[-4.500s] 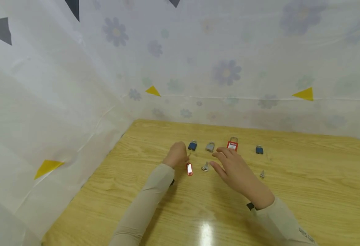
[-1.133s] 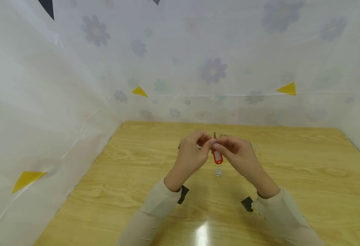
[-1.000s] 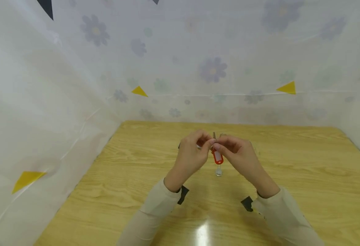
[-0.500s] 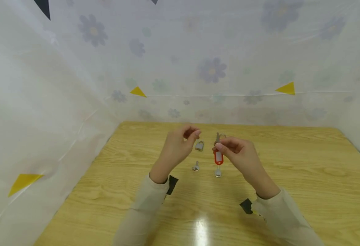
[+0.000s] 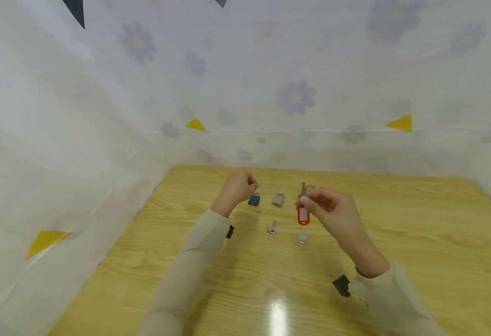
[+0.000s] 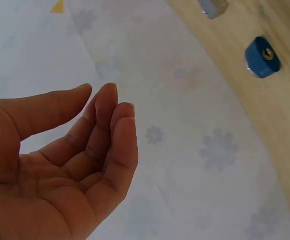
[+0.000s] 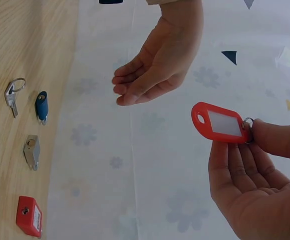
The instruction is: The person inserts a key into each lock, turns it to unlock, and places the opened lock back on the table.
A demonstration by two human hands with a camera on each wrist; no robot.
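Here the wooden table carries 3 padlocks: red, grey, blue. Left hand hovers above the blue one, loosely curled, empty. Right hand pinches the key; its red tag dangles above the table.

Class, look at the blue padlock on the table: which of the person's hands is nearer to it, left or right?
Left. The left hand hovers just beside the blue padlock, empty. The right hand is farther off, past the silver padlock, pinching the red key tag.

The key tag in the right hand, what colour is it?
Red, with a white label window; the key tag shows best in the right wrist view.
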